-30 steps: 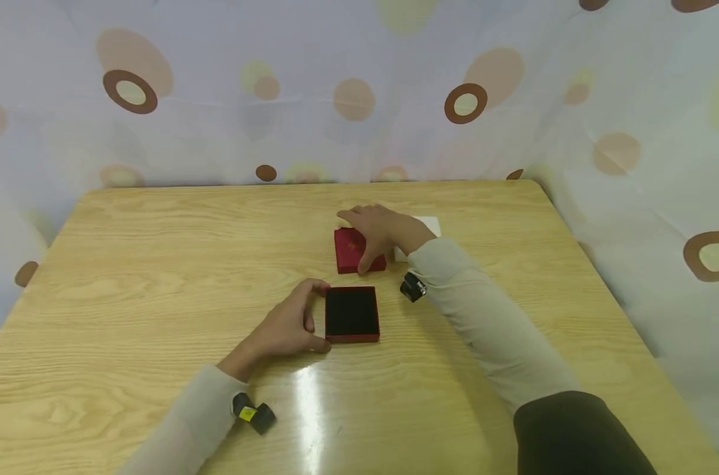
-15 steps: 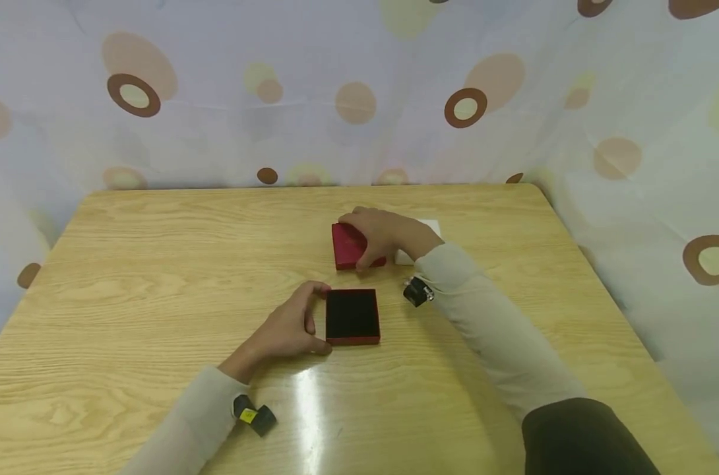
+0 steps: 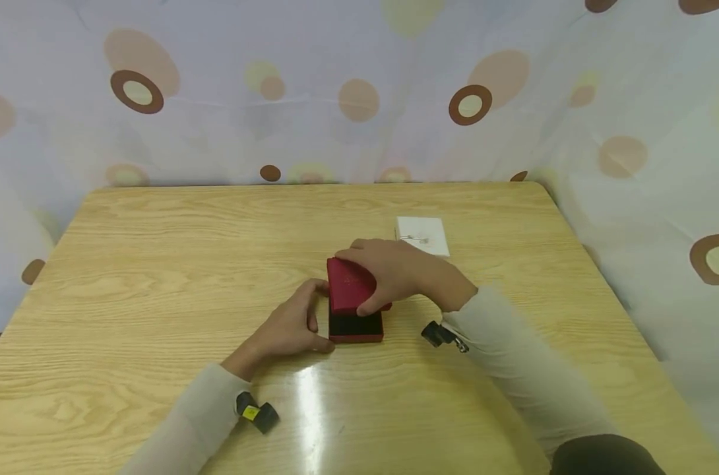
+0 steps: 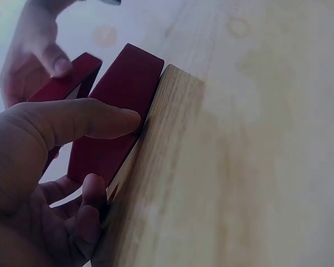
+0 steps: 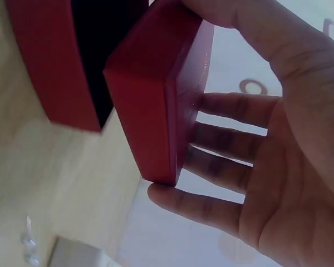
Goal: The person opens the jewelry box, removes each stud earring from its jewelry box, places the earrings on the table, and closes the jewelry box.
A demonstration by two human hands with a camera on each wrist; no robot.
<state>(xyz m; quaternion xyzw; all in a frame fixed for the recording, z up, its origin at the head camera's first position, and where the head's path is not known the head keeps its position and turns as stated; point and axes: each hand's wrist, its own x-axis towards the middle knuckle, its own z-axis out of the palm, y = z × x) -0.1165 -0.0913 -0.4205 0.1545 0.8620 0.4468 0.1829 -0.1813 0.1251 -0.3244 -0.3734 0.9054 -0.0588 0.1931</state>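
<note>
A red box base [image 3: 355, 328] with a black lining sits on the wooden table [image 3: 157, 264]. My left hand [image 3: 294, 324] grips its left side between thumb and fingers; the left wrist view shows the base [image 4: 116, 119] against the fingers [image 4: 89, 119]. My right hand [image 3: 395, 270] holds the red lid [image 3: 349, 285] tilted just above the base, covering its far part. In the right wrist view the lid [image 5: 156, 100] is held between thumb and fingers [image 5: 234, 144] over the base [image 5: 50, 67].
A white card [image 3: 421, 235] with a small metal piece lies on the table behind the right hand. A dotted curtain [image 3: 359, 86] closes in the table's far and right sides.
My right hand has lifted the red lid from its spot farther back and brought it toward me, over the open base. The white card is now uncovered. The left hand has stayed put.
</note>
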